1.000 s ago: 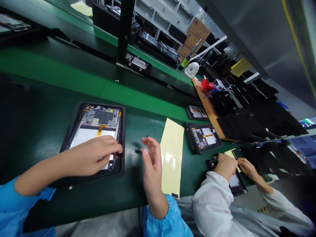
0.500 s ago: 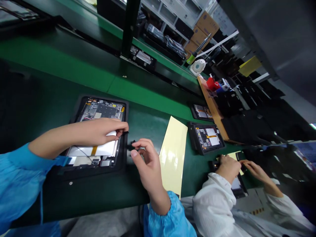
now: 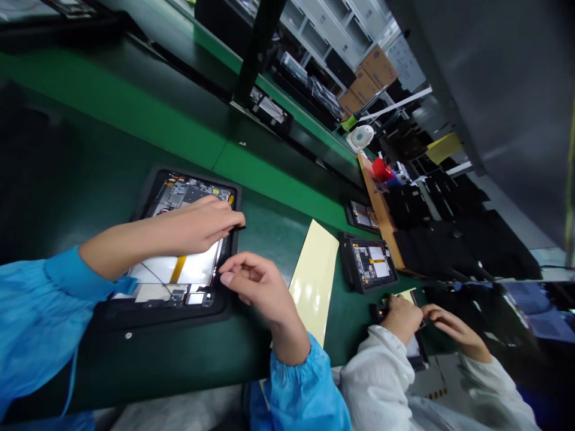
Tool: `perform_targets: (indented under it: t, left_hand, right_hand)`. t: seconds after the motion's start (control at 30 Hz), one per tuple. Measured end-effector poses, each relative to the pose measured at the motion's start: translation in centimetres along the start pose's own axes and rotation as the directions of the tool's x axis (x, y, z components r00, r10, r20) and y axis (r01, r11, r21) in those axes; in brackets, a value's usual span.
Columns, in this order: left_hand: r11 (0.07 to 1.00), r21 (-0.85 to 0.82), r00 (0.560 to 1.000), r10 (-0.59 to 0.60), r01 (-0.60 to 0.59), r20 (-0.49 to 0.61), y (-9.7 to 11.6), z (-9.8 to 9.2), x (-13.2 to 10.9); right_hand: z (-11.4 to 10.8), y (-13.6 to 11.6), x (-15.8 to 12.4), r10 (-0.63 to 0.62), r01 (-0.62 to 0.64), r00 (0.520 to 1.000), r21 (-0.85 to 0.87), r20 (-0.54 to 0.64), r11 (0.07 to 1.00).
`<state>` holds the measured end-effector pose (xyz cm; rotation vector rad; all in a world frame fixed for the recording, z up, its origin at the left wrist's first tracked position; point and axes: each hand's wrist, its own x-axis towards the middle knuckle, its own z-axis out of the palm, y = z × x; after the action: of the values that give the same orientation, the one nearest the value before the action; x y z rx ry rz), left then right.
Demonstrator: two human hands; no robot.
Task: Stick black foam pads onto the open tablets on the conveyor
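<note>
An opened tablet (image 3: 188, 194) lies in a black tray (image 3: 157, 317) on the green bench, its circuit board and white panel showing. My left hand (image 3: 202, 226) rests above the tablet's right edge, pinching a thin black strip (image 3: 238, 227) at the fingertips. My right hand (image 3: 254, 278) is curled beside that edge, near the tray's rim, with nothing visible in its fingers. My left hand hides part of the board. A cream adhesive sheet (image 3: 314, 278) lies on the bench to the right.
Another tablet in a tray (image 3: 368, 262) sits beyond the sheet. A co-worker's hands (image 3: 402, 317) work at a further tablet, under white sleeves. Farther off are a wooden board (image 3: 380, 206), a small white fan (image 3: 359, 137), a red container (image 3: 381, 170), and cardboard boxes (image 3: 368, 84).
My right hand has moved left from the black piece by the tray to the tablet's edge. My left hand has risen toward the tablet's top edge. The whole view has tilted slightly.
</note>
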<state>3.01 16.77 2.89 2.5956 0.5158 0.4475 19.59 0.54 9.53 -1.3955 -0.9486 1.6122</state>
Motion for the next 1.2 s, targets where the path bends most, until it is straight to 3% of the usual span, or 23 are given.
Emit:
perform_targets:
  t: [0.17,0.33,0.57,0.7,0.97,1.2]
  left_hand:
    - [0.999,-0.019,0.999,-0.042,0.042,-0.005,0.2,-0.1,0.2]
    - [0.997,-0.031,0.998,-0.068,0.068,0.015,0.5,-0.1,0.4]
    - [0.997,-0.017,0.996,-0.081,0.082,0.026,0.9,-0.5,0.6]
    - [0.993,-0.009,0.991,-0.116,0.117,0.060,1.2,-0.7,0.7]
    - [0.982,-0.052,0.979,-0.178,0.183,0.101,1.2,-0.7,0.8]
    - [0.977,-0.107,0.971,-0.167,0.186,0.169,1.6,-2.4,0.3]
  right_hand:
    - [-0.6,-0.1,1.6,0.160,-0.177,0.982,0.188,0.102,0.966]
    - [-0.5,0.0,1.7,0.178,-0.200,0.978,0.265,0.107,0.943]
    - [-0.7,-0.7,1.0,0.239,-0.293,0.943,0.234,0.233,0.927]
    - [-0.8,-0.7,1.7,0.289,-0.327,0.936,0.189,0.202,0.926]
    - [-0.3,-0.4,2.0,0.224,-0.232,0.971,0.103,0.081,0.967]
    - [0.2,-0.2,2.1,0.221,-0.223,0.974,0.043,0.044,0.974]
